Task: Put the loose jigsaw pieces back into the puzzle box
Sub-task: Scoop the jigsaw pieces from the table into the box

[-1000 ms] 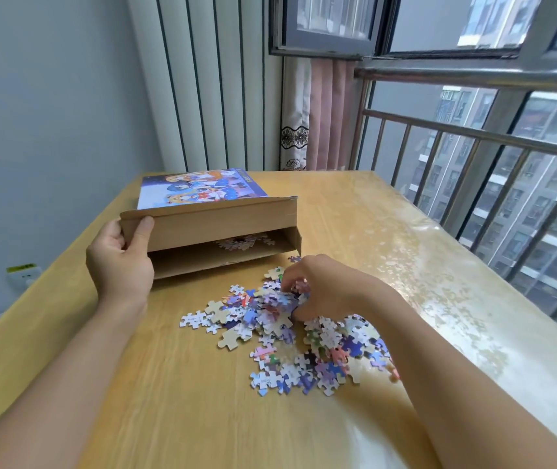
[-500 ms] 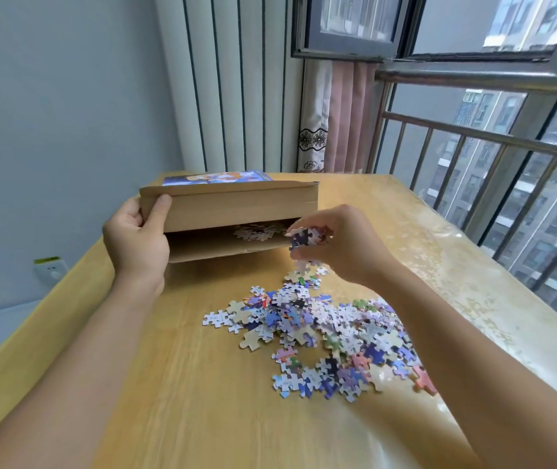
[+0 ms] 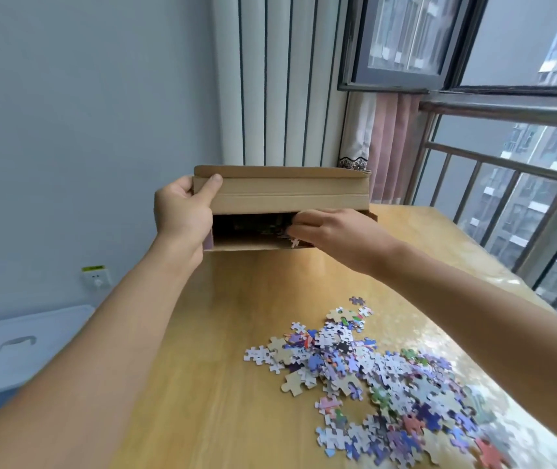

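Head view: box [image 3: 280, 194] lifted off the tabletop [image 3: 223, 384] and tilted, open mouth facing the camera, up from its resting spot of a second ago. Left hand [image 3: 182, 211] at the box's 9 o'clock end, fingers curled round the corner, thumb laid across the flap. Right hand [image 3: 331, 231] now at the mouth, toward its 3 o'clock side, fingers [image 3: 299, 220] bunched and pushed just inside the opening; a few pieces [image 3: 288, 235] visible at the fingertips, one pale one hanging at the lower lip. Whether that handful is clamped or already let go: cannot tell. Half a second back, same hand hovering short of the mouth with a pinch of pieces; a second back, down in the pile.

Pile [image 3: 382, 380] spread across the tabletop at 5 o'clock from the box, well apart from both hands, large and untouched. Some pieces dimly seen inside the dark interior.

Meaning for the task: one handful delivered or nearly so, most of the job left. Probable next need: release, then back to the pile for another scoop.
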`<state>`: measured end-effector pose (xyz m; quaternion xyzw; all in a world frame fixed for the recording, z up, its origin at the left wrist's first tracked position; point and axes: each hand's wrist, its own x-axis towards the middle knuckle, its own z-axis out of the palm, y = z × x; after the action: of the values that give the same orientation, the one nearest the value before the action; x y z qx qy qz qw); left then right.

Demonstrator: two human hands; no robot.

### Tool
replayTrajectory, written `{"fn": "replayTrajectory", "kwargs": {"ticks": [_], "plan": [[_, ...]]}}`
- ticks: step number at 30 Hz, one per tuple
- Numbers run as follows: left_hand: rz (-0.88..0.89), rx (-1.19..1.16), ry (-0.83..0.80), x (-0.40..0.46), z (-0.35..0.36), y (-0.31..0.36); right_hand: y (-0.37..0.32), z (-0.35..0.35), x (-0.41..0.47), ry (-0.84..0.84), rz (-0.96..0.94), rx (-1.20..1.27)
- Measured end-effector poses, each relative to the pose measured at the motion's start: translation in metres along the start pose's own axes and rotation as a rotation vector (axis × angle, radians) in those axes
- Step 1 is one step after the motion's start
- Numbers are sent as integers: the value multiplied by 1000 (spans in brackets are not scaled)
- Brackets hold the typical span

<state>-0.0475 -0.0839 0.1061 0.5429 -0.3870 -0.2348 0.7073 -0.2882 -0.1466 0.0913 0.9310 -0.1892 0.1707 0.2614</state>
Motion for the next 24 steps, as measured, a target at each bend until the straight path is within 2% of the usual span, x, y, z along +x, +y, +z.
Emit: {"fn": "replayTrajectory", "kwargs": {"ticks": [5, 11, 17, 18, 20, 22, 24], "plan": [[10, 2, -13, -3, 2, 0, 7, 8, 9, -105, 81, -8], [7, -7, -9, -7, 2, -5, 8, 12, 1, -227, 384, 338], [14, 22, -16, -13, 1, -9, 5, 10, -9, -100, 632, 528], [13, 17, -13, -13, 1, -9, 2, 5, -14, -39, 636, 520], [10, -2, 1, -13, 1, -8, -8, -7, -24, 75, 512, 425], [8, -22, 12, -13, 1, -9, -23, -13, -33, 15, 356, 291], [-1, -33, 13, -14, 2, -9, -33, -9, -38, -116, 341, 228]]}}
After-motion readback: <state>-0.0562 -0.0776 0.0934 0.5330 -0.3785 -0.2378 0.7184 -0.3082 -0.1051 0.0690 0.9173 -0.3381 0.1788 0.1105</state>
